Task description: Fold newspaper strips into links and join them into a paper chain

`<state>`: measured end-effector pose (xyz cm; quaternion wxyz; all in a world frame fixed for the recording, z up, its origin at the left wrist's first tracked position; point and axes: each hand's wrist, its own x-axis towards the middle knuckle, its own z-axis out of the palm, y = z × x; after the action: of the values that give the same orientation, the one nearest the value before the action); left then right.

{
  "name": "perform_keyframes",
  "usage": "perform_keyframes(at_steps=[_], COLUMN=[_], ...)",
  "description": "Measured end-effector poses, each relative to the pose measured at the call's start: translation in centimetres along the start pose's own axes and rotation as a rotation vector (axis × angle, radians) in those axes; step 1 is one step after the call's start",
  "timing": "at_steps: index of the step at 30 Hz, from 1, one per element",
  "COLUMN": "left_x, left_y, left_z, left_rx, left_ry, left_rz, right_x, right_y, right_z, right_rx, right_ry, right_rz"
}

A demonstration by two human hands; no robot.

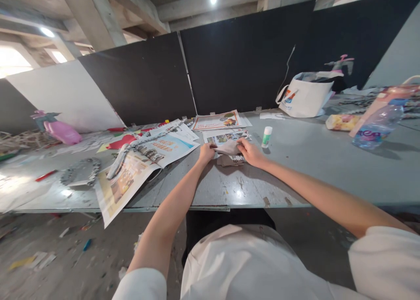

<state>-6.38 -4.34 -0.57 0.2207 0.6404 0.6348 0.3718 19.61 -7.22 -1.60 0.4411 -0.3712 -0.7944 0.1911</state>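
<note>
Where a white, cylindrical glue stick with a green label [267, 137] stands upright on the grey, scuffed table [315, 173], it serves as the landmark. Beyond it to the right sits a white tote bag with a printed front [303, 99]; farther right come a yellow packet [342, 122] and a clear plastic bottle with a blue cap [379, 127]. Beyond it to the left lie printed paper sheets [216, 122], and well to its left spreads an open, colourful newspaper [123, 184] bearing a long, bumpy grey strip [115, 162]. Left of the glue stick and near it, the thin grey folded piece [229, 148] is stretched between the two hands: the left hand [207, 153] pinches its left end, the right hand [250, 152], just beside the glue stick, its right end. A crumpled brownish-grey piece [229, 161] lies nearer the body, left of the glue stick.
</note>
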Motion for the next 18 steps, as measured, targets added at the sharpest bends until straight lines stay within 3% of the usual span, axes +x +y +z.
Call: perform_keyframes(at_steps=[3, 7, 15, 18], left_x=[-0.1, -0.7, -1.2, -1.0], left_y=[0.1, 0.8, 2.3, 2.3], left_z=[0.0, -0.1, -0.1, 0.1], left_rx=[-0.031, -0.149, -0.285, -0.372], left_ry=[0.030, 0.039, 0.051, -0.021], left_rz=[-0.008, -0.052, -0.005, 0.059], right_x=[0.3, 0.7, 0.9, 1.0], right_y=[-0.3, 0.4, 1.4, 1.4], right_z=[-0.4, -0.5, -0.6, -0.4], right_rx=[0.071, 0.113, 0.134, 0.186], right_ry=[0.153, 0.247, 0.274, 0.260], right_rz=[0.016, 0.101, 0.261, 0.300])
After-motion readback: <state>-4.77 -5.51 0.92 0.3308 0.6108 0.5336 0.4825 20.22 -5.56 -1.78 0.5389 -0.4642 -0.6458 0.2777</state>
